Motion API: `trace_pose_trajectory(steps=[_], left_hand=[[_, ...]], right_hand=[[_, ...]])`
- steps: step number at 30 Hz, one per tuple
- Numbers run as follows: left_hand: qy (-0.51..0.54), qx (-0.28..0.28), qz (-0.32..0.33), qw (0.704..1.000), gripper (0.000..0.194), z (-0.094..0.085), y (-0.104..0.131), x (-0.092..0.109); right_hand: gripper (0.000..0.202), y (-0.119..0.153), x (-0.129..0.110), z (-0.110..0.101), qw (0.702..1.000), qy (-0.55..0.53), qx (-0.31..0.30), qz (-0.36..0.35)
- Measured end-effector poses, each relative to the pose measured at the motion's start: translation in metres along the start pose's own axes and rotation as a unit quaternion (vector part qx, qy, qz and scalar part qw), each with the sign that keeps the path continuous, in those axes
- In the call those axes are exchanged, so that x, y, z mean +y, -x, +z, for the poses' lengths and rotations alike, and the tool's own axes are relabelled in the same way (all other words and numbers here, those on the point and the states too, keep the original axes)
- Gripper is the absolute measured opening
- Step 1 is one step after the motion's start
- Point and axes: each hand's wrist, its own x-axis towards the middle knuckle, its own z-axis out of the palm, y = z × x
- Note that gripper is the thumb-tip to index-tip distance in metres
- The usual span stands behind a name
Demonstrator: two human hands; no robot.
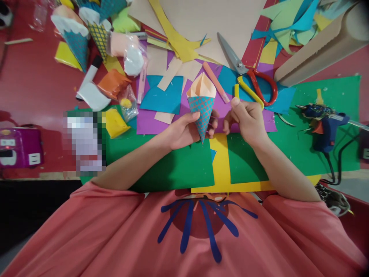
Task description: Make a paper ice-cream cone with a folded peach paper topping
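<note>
A paper ice cream cone (202, 109), blue with a reddish lattice and a peach folded top, points tip down in my left hand (188, 129), the thumb on its front and the fingers behind it. My right hand (249, 119) is just to the right, thumb and index finger pinched together at the lower end of a small yellow strip (236, 91). Its other fingers curl toward the cone without touching it. Beyond the hands lie a peach marker (216, 82) and large scissors (245, 69) with red and yellow handles.
Finished-looking cones (76, 42), clay packets (113, 84) and a phone-like blurred object (86, 142) are at left. A blue glue gun (327, 130) with its cord rests on green sheet (294, 154) at right. A cardboard roll (323, 50) and paper scraps (288, 23) lie behind.
</note>
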Motion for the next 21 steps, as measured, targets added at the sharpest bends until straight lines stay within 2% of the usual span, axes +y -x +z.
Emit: trace_pose_trajectory(steps=[2, 5, 8, 10, 13, 17, 20, 21], left_hand=[[-0.002, -0.023, -0.005, 1.000, 0.055, 0.001, 0.000, -0.003], [-0.033, -0.048, 0.006, 0.998, 0.055, 0.000, -0.001, -0.007], [-0.095, -0.035, 0.022, 0.995, 0.053, -0.004, -0.001, -0.010], [-0.157, -0.018, 0.009, 0.987, 0.052, -0.006, 0.000, -0.011], [-0.213, -0.017, -0.012, 0.977, 0.049, -0.007, 0.001, -0.012], [-0.163, -0.045, 0.054, 0.984, 0.055, -0.008, -0.002, -0.009], [-0.131, -0.029, 0.125, 0.983, 0.045, -0.012, -0.005, -0.003], [-0.134, -0.013, 0.170, 0.976, 0.040, -0.014, -0.005, -0.002]], right_hand=[[0.048, 0.003, 0.001, 0.003, 1.000, 0.016, -0.005, -0.026], [0.039, 0.005, 0.005, 0.004, 0.997, 0.024, -0.059, -0.045], [0.044, 0.005, 0.008, 0.005, 0.993, 0.063, -0.063, -0.082], [0.050, 0.005, 0.009, 0.006, 0.987, 0.092, -0.086, -0.095], [0.046, 0.007, 0.010, 0.006, 0.981, 0.105, -0.118, -0.113], [0.058, 0.009, 0.013, -0.002, 0.974, 0.131, -0.035, -0.182], [0.059, 0.007, 0.012, -0.008, 0.948, 0.183, 0.029, -0.260], [0.056, 0.006, 0.011, -0.010, 0.933, 0.208, 0.040, -0.291]])
